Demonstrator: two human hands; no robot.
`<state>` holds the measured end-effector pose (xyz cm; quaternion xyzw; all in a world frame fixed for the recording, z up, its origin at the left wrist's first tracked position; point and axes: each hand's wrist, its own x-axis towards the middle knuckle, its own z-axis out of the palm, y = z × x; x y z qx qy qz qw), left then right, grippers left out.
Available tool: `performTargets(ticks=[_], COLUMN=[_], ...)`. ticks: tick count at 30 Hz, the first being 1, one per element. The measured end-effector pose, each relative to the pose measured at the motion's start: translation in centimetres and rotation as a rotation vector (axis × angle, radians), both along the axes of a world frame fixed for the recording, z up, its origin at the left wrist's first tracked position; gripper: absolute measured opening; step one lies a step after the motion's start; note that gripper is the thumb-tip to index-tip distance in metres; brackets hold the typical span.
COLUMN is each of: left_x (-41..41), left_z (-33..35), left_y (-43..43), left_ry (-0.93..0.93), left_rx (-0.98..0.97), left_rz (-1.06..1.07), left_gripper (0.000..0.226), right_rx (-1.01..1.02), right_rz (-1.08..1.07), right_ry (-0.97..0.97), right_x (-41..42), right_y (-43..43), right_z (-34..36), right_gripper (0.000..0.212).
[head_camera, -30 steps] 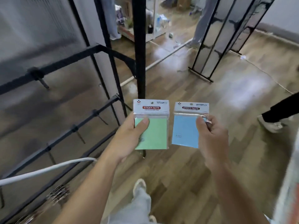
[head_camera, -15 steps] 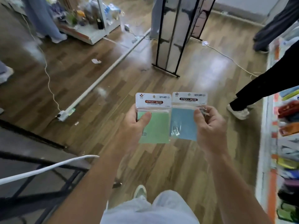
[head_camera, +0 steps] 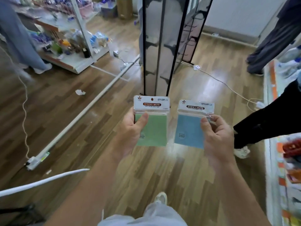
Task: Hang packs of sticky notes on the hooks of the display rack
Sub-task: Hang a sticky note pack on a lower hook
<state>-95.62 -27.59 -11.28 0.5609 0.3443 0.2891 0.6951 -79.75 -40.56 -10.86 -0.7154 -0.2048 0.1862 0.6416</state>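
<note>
View: a second ago we faced a hooked black frame close on our left; since then our head has swung off it, and open floor lies ahead.
Left hand: our left hand [head_camera: 130,132] holds as before, thumb over the front of its pack and fingers curled behind.
Green sticky-note pack: the green sticky-note pack [head_camera: 151,121] is upright in that hand. Half a second ago it touched its neighbour; now there is a clear gap.
Blue sticky-note pack: the blue sticky-note pack [head_camera: 192,126] is also upright, in the air just beside the green one.
Right hand: our right hand [head_camera: 216,137] pinches the blue pack's right edge.
For the task: neither pack is hung. We judge we are carrying both to the display rack [head_camera: 143,46] standing ahead.
Floor: the wood-plank floor [head_camera: 187,168] is glossy. On it lie a trailing cable [head_camera: 24,111], a crumpled scrap [head_camera: 80,92] and a white pole [head_camera: 91,105].
Room: a cluttered white shelf unit [head_camera: 71,64] stands at left and the rack mid-room. At right are another person's black-clad leg [head_camera: 268,121] and a stocked shelf [head_camera: 273,85].
</note>
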Motion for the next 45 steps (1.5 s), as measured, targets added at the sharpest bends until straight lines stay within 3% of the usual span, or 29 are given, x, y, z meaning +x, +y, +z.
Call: performTargets(ticks=[5,9,19,23,27,37,45], left_x=[9.1,16.3,38.5,46.8,54.4,72.2,78.7], left_z=[0.8,0.3,0.8,1.9,1.8,2.3,2.0], left_y=[6.7,12.1,30.5,35.9,39.6,45.4,48.7], left_ry=[-0.001,-0.029,0.005,0.008,0.032,0.008,0.072], left_rx=[0.012,-0.004,0.108,0.137,0.151,0.287,0.334], left_rz=[0.02,0.018,0.002,-0.038,-0.026,0.305,0.593], left_gripper=[0.015,0.028,0.011,0.033,0.012,0.027,0.034], right_rx=[0.005,0.017,0.056,0.055,0.069,0.063,0.108], right_rz=[0.023,0.036,-0.091,-0.133,-0.126,0.222,0.548], right_ry=[-0.001,0.01,-0.057,-0.089,-0.04,-0.029,-0.033], right_x=[9.6,16.8,36.6,44.0,51.6,72.8,81.3], right_y=[6.7,12.0,29.3,34.2,38.2,50.2,60.0], right_z=[0.8,0.6,2.0,2.5,2.0,1.6,3.2], right_gripper=[0.012,0.012,0.013,0.013,0.012,0.013,0.018])
